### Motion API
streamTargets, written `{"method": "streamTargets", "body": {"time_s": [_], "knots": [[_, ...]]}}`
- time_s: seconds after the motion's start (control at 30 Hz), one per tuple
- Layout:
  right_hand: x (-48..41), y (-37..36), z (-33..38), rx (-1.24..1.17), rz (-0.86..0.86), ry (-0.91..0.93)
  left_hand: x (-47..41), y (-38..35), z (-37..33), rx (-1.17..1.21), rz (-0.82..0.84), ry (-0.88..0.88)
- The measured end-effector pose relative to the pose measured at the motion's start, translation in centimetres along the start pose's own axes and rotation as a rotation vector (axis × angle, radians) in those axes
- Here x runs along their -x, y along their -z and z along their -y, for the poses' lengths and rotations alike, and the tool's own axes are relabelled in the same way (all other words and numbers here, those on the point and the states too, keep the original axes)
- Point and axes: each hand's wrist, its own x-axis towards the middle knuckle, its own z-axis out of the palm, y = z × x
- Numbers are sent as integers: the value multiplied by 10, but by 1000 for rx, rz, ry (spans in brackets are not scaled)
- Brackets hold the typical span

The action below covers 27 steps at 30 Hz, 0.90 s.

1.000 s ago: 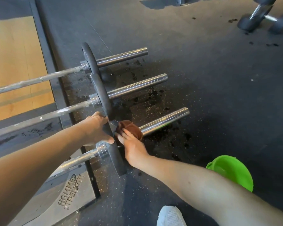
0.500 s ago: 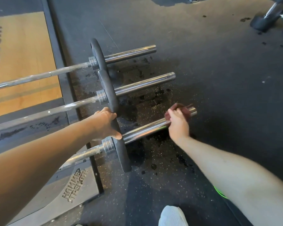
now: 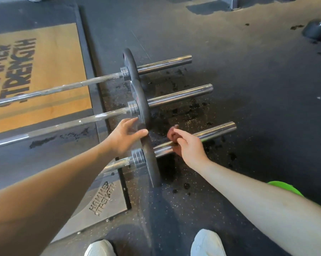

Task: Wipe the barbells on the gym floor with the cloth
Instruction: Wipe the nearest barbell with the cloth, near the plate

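I'm mid-wipe on the nearest barbell (image 3: 217,130): right hand (image 3: 190,147) pinches the cloth (image 3: 172,134) round its sleeve near the plate (image 3: 150,163), left hand (image 3: 125,136) spread vs the plate rim. Nxt, I'd judge: slide cloth out to sleeve tip w/ firm squeeze.

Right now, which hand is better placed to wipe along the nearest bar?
The right hand: it holds the cloth against the nearest bar. The left hand has no cloth and only touches the weight plate.
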Motion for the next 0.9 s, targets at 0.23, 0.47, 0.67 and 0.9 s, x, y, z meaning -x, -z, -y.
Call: {"method": "streamTargets", "body": {"time_s": [0.23,0.47,0.67,0.9], "knots": [[-4,22,-31,75,-308,-32,11,-43,69,-428,60,10],[18,-49,-42,333,-6,222,-2,-66,78,-723,51,-120],[-13,-26,-67,431,221,256,-7,-54,85,-630,75,-160],[-42,34,-72,607,-120,63,-18,-47,90,-424,126,-111]]}}
